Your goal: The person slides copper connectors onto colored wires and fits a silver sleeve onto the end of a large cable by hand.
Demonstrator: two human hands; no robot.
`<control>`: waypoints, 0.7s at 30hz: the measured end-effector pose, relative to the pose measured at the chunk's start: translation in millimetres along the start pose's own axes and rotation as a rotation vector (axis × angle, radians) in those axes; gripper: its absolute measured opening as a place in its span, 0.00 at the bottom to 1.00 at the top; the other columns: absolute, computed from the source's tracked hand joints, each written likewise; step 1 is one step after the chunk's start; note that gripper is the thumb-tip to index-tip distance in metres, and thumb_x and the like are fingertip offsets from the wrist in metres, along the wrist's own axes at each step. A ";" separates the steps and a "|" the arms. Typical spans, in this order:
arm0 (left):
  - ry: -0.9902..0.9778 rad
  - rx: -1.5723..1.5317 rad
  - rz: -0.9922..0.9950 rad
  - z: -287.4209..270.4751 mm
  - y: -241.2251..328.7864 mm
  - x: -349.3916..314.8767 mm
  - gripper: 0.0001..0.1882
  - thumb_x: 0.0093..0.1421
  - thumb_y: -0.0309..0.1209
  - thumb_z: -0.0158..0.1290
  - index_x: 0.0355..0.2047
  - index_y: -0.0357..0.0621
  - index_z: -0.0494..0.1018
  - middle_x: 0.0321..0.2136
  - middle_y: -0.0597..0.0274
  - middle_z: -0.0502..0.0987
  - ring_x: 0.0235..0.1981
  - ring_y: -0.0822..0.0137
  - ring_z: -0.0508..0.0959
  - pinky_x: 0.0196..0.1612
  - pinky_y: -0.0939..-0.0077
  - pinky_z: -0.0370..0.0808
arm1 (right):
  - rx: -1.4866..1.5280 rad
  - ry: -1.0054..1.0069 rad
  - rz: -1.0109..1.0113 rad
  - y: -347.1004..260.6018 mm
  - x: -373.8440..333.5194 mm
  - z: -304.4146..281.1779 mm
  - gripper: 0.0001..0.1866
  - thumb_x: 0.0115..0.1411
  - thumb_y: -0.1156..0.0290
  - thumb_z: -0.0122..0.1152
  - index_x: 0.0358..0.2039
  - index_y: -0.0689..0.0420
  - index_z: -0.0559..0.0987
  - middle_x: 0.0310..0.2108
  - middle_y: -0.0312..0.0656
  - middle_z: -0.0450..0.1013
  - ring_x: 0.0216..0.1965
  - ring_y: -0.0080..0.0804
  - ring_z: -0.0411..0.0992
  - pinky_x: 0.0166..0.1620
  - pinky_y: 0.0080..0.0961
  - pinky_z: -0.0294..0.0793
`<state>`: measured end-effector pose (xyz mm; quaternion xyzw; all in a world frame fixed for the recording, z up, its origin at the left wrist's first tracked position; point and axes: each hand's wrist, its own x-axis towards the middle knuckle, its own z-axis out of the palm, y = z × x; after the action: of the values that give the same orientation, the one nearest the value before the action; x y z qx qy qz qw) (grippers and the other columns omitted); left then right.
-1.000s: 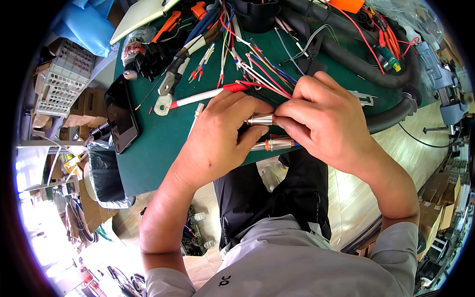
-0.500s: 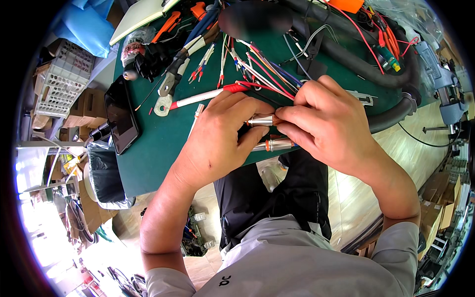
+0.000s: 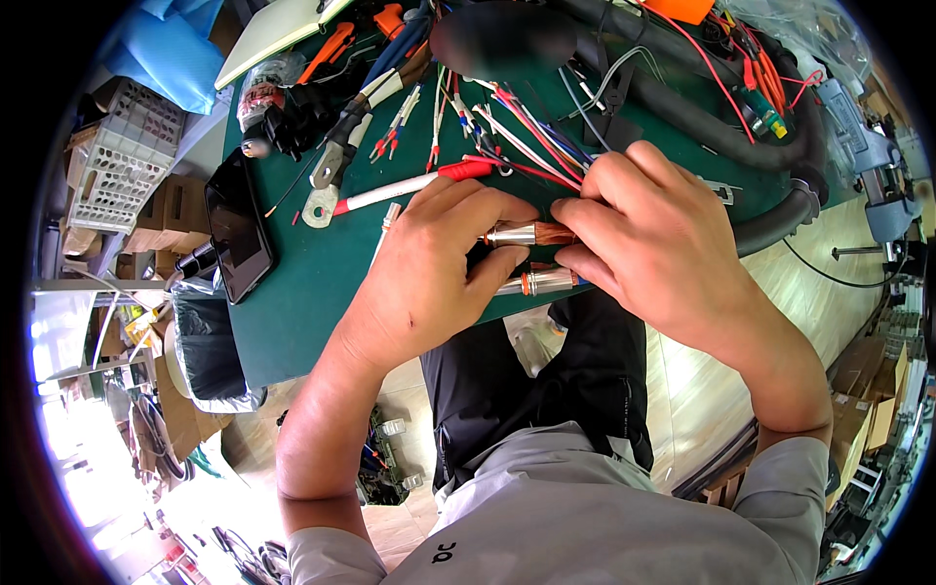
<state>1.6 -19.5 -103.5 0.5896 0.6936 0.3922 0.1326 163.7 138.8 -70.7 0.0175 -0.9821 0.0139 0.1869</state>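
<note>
My left hand point(image 3: 434, 263) is closed round a silver cylindrical metal connector point(image 3: 512, 234) with an orange ring. Bare copper strands point(image 3: 554, 234) sit at the connector's right end. My right hand point(image 3: 648, 249) grips the stranded cable there; thumb and forefinger lie on either side of the copper, and the insulation is hidden by the hand. Just below, a second silver connector point(image 3: 548, 282) with an orange ring lies near the table edge, its right end under my right fingers. Above my left hand is a white cable with a red sleeve point(image 3: 463, 171).
The green table point(image 3: 283, 331) bears loose ferruled wires point(image 3: 395, 132), large cable lugs point(image 3: 320, 207), thick black cable point(image 3: 721, 127) and orange-handled tools point(image 3: 333, 47). A black tablet-like screen point(image 3: 239, 229) stands at the left edge. A blue-grey clamp-like tool point(image 3: 868, 146) is at right.
My right fingers have slid slightly right and apart, uncovering more copper strands beside the connector. Several thin wires above have shifted. My left hand stays in place.
</note>
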 end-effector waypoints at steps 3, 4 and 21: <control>0.007 -0.001 0.004 0.3 0.0 0.2 0.11 0.56 0.24 0.62 0.41 0.40 0.79 0.36 0.55 0.78 0.39 0.56 0.79 0.43 0.64 0.77 | 0.024 -0.053 0.034 -1.4 3.0 -3.1 0.16 0.41 0.68 0.78 0.31 0.55 0.81 0.32 0.35 0.67 0.36 0.34 0.67 0.36 0.30 0.72; -0.001 0.014 0.009 -0.4 0.0 0.3 0.13 0.55 0.22 0.63 0.42 0.39 0.79 0.37 0.55 0.78 0.37 0.58 0.79 0.41 0.68 0.78 | 0.025 -0.060 0.036 -0.9 3.1 -2.9 0.15 0.42 0.68 0.78 0.30 0.55 0.80 0.32 0.35 0.67 0.36 0.35 0.67 0.37 0.31 0.71; 0.037 0.109 -0.024 -4.5 6.5 2.7 0.14 0.56 0.21 0.62 0.44 0.39 0.78 0.37 0.55 0.79 0.38 0.58 0.80 0.43 0.66 0.76 | 0.149 0.001 0.046 9.5 4.3 5.1 0.11 0.46 0.70 0.75 0.21 0.57 0.78 0.27 0.37 0.64 0.33 0.36 0.64 0.35 0.31 0.69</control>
<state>2.6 -18.7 -95.2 0.5801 0.7233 0.3630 0.0921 157.4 147.9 -74.1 0.0089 -0.9784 0.0915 0.1853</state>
